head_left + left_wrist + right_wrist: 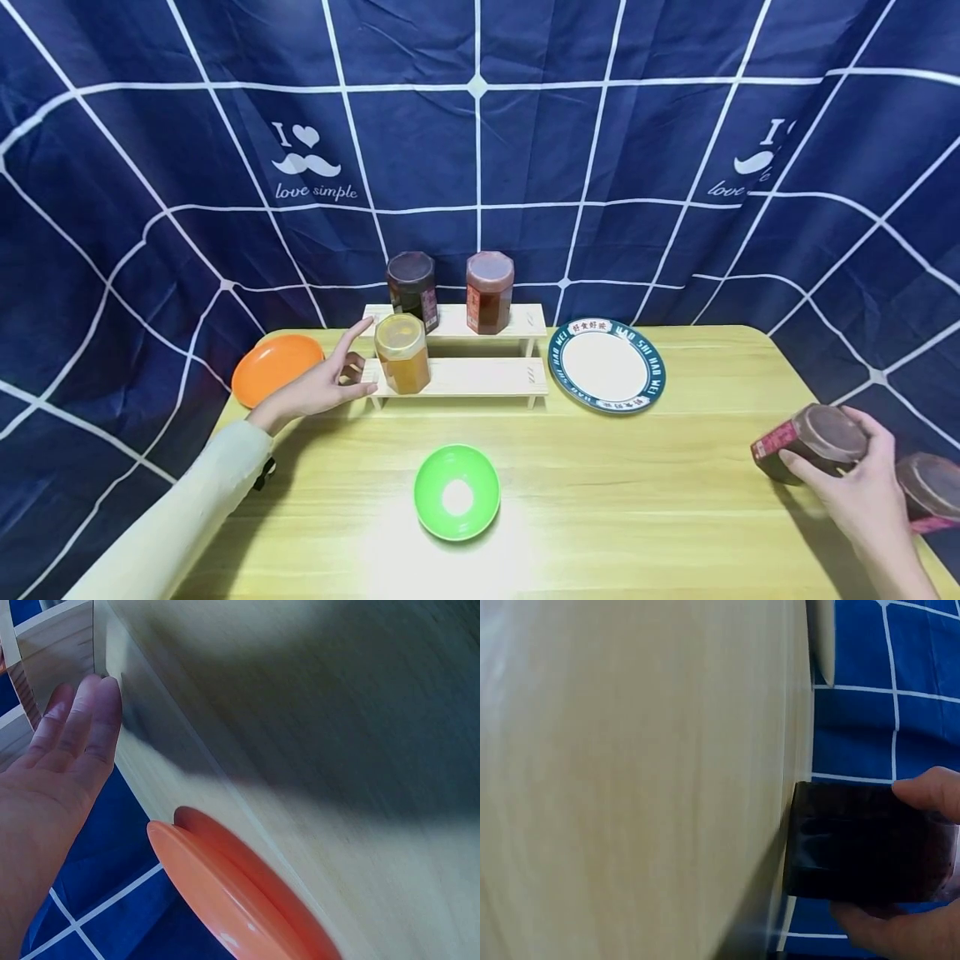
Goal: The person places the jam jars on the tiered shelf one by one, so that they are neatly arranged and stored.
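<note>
My left hand [326,387] is at the left end of a two-step wooden rack [487,377], fingers extended, fingertips right at its end boards. Just beside that hand, an amber jar [403,357] stands on the lower step. On the upper step are a dark jar [413,287] and a reddish-brown jar [490,293]. Over at the table's right side, my right hand [862,492] grips a dark jar with a pink label [813,442] between thumb and fingers. In the right wrist view, this jar's dark end [862,844] is close to the tabletop.
Another dark jar [930,487] stands right of my right hand, partly cut off. A green bowl [457,521] sits front centre. A blue-rimmed white plate [606,367] lies right of the rack, an orange plate [273,367] at the left. A blue checked cloth [540,150] hangs behind the table.
</note>
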Demonstrator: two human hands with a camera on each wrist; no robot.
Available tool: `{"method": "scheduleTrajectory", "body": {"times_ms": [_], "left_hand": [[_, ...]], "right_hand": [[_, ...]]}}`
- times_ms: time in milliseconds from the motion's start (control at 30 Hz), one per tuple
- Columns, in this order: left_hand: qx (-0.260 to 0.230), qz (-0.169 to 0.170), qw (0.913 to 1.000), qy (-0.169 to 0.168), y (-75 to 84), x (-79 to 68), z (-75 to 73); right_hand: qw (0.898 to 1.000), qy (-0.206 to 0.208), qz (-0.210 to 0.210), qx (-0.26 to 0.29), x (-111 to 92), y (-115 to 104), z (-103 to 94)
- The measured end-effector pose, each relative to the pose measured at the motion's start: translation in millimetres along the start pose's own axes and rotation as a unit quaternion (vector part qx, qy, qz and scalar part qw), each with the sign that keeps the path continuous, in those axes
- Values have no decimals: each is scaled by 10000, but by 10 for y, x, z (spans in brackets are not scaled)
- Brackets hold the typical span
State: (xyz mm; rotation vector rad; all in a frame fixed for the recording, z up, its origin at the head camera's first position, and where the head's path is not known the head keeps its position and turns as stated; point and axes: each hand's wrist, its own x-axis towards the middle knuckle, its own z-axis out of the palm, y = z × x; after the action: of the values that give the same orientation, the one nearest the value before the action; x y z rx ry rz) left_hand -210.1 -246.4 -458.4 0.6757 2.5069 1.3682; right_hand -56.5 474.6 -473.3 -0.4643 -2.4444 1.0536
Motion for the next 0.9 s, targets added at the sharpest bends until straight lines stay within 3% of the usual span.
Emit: {"method": "scheduleTrajectory", "body": {"times_ms": [167,400,633,900], "left_hand": [[-12,49,10000,8,9,5,4],[-2,-15,10000,26,-5,20,5],[-6,0,10000,-7,-24,28,8],[32,66,10000,40,-49,26,10]], "right_hand": [[9984,-55,-109,-550,-20,-38,-3],[9952,-201,-354,-889,-37,-115,24],[9951,-192,-223,-940,-33,-102,23],[9959,-156,-445,-778,-58,-75,36]]}}
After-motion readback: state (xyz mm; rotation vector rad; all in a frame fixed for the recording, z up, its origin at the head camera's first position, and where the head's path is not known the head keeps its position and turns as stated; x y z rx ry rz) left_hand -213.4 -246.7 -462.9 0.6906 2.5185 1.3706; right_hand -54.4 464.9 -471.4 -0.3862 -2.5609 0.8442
